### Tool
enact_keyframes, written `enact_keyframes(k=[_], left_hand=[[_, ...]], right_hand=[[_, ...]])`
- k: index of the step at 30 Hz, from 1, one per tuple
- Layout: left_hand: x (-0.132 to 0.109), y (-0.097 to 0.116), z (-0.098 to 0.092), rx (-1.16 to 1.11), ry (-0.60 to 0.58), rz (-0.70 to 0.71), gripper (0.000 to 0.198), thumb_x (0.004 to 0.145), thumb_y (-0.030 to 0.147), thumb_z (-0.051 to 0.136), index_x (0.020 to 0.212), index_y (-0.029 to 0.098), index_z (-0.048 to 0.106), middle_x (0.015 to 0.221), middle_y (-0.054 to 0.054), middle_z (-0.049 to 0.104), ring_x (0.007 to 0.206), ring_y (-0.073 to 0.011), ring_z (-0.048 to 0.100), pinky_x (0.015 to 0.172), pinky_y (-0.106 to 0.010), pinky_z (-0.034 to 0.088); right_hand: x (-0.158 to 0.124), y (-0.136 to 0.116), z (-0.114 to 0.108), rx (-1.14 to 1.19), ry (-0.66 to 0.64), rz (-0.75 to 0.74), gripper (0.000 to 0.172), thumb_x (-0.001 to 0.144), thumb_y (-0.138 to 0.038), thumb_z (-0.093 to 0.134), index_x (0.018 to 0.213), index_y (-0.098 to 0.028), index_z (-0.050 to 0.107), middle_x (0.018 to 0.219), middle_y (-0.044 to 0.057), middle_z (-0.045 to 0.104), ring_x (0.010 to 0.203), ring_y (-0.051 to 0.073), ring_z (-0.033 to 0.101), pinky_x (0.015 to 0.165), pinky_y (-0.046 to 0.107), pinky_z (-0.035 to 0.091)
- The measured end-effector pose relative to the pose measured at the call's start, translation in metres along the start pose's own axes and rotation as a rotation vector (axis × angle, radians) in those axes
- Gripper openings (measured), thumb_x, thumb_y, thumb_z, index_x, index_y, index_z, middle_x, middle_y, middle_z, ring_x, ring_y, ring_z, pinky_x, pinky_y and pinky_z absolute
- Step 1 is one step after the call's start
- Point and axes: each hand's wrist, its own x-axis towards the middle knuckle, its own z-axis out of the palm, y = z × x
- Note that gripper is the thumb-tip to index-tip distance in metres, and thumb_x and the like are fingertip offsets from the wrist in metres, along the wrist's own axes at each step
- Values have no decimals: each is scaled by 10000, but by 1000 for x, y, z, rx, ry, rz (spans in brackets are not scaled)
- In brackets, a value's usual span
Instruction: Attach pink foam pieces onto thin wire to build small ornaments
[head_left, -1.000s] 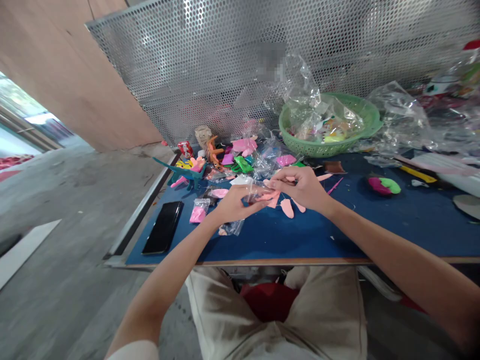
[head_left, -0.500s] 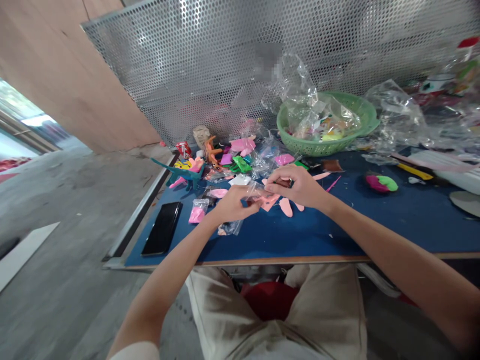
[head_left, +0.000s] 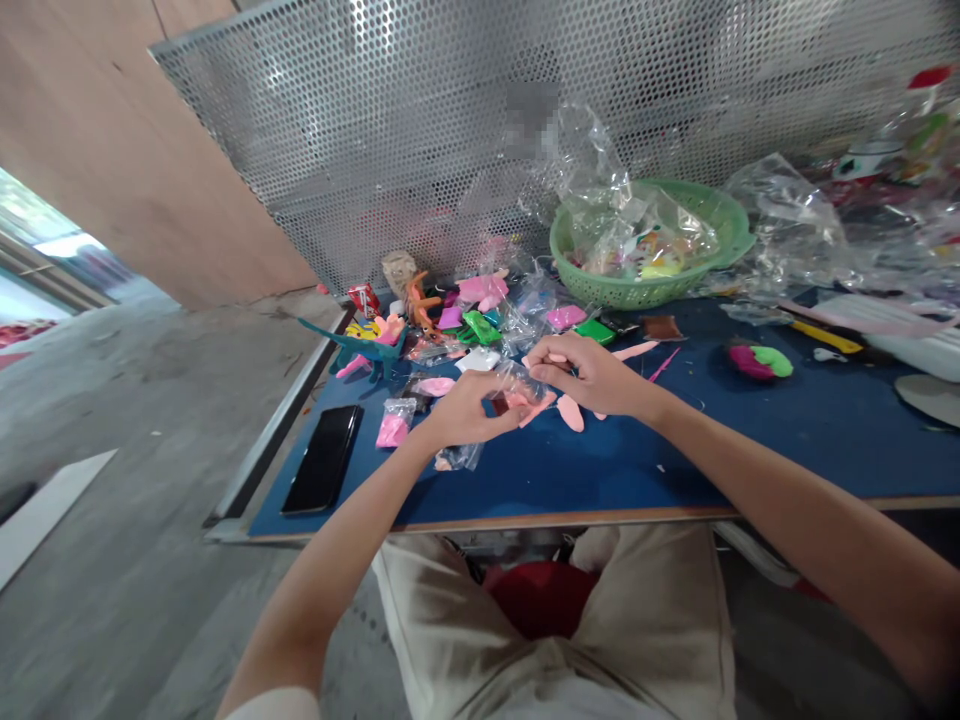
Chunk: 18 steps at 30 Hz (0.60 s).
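My left hand [head_left: 471, 408] is closed on a small clear plastic bag [head_left: 517, 376] with salmon-pink clay [head_left: 535, 406] in or on it. My right hand [head_left: 592, 376] hovers just right of the bag, its fingers curled together; a bit of pink shows at the fingertips, too small to make out fully. Below the right hand, a flat pink clay piece [head_left: 571, 413] lies on the blue table [head_left: 600, 470]. A long pink clay strip [head_left: 636, 350] pokes out behind that hand, near a thin magenta stick [head_left: 664, 366].
A black phone [head_left: 322, 460] lies at the left, near a bag of pink clay [head_left: 394, 424] and a teal clay figure [head_left: 367, 348]. At the back stands a green basket [head_left: 637, 292]. Rightward are a magenta-and-green clay lump [head_left: 759, 361] and a yellow-handled tool [head_left: 825, 337].
My right hand has shifted slightly left and its fingers have drawn in. The bag and clay in my left hand have tilted, and the clay's edge is lifted. The view has shifted slightly.
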Motion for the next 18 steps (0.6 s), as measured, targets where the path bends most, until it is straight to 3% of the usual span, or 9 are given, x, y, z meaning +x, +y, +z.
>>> enact_keyframes(k=[7, 13, 18], left_hand=[[-2, -5, 0, 28, -26, 29, 380, 832, 154, 635, 1159, 227, 815, 647, 35, 729, 503, -64, 547, 555, -164, 461], [-2, -5, -4, 42, 0, 29, 398, 864, 196, 625, 1224, 204, 795, 601, 42, 674, 493, -63, 487, 516, -160, 414], [-1, -2, -3, 49, -19, -12, 356, 845, 179, 588, 1112, 192, 824, 605, 37, 667, 495, -71, 497, 517, -170, 410]], right_hand=[[-3, 4, -7, -159, -47, -94, 272, 1021, -356, 566, 797, -206, 601, 670, -24, 563, 655, 127, 460, 748, 311, 353], [-5, 14, -17, -28, -107, -57, 237, 1018, -385, 592, 877, -205, 652, 659, -40, 551, 582, 105, 455, 593, 267, 318], [-5, 15, -17, -19, -107, -60, 225, 1004, -372, 612, 871, -195, 657, 698, -30, 600, 598, 96, 479, 580, 256, 329]])
